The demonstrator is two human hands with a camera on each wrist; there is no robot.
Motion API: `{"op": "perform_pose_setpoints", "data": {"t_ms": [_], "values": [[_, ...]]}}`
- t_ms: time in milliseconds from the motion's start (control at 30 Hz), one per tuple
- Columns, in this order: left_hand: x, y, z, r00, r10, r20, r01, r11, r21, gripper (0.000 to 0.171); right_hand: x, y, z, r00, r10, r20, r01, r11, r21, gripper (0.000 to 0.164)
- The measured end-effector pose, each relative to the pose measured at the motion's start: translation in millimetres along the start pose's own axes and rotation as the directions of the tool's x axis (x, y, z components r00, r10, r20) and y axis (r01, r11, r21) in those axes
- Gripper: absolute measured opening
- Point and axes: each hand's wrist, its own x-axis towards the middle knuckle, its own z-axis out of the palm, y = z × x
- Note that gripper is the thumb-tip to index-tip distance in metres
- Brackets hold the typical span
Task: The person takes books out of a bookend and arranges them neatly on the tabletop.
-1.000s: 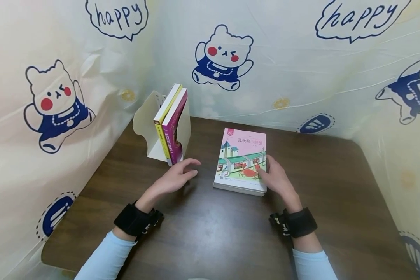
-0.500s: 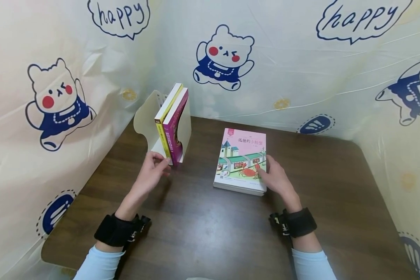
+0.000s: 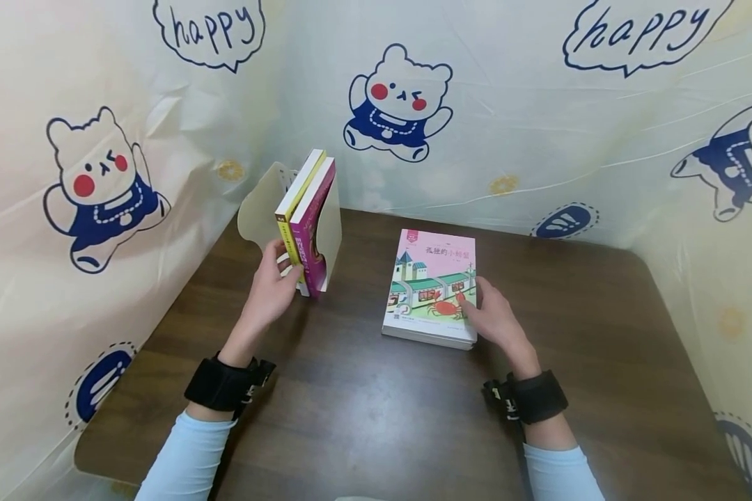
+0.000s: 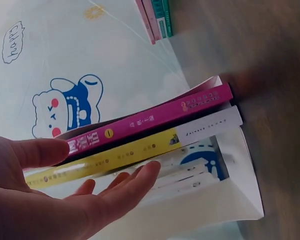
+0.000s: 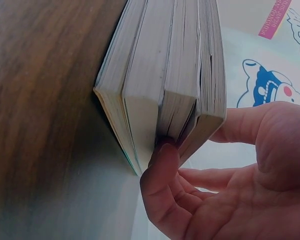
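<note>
Two books, one yellow-spined (image 3: 287,236) and one magenta (image 3: 312,259), stand upright in a cream book holder (image 3: 260,212) at the table's left back. My left hand (image 3: 271,287) is at their spines. In the left wrist view its thumb (image 4: 42,151) lies over the magenta spine, with the fingers fairly straight beside the yellow book; firm contact cannot be made out. Right of centre lies a stack of several books, topped by a pink book (image 3: 435,268) with a crab picture. My right hand (image 3: 496,321) grips the stack's right side, thumb on top and fingers curled against the page edges.
The dark wooden table (image 3: 363,410) has patterned cloth (image 3: 507,125) hanging along its back and sides. Bare tabletop separates the holder from the stack. A pale edge of something (image 3: 358,498) shows at the bottom of the head view.
My left hand has gone from the right of the holder to its front left, then up along the book spines. The right hand and the stack have stayed in place.
</note>
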Motion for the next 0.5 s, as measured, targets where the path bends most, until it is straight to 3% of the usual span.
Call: {"op": "perform_pose_setpoints", "data": {"t_ms": [267,500], "values": [[9.7,-0.4,4.5,1.000,0.017,0.001,-0.016,0.997,-0.077,0.066,-1,-2,2,1.000,-0.007,-0.011,0.007,1.000,0.016,0.073],[12.7,0.5,6.5,1.000,0.016,-0.011,-0.016,0.999,-0.028,0.064,1,-2,1,1.000,-0.011,-0.011,0.011,1.000,0.017,0.071]]}}
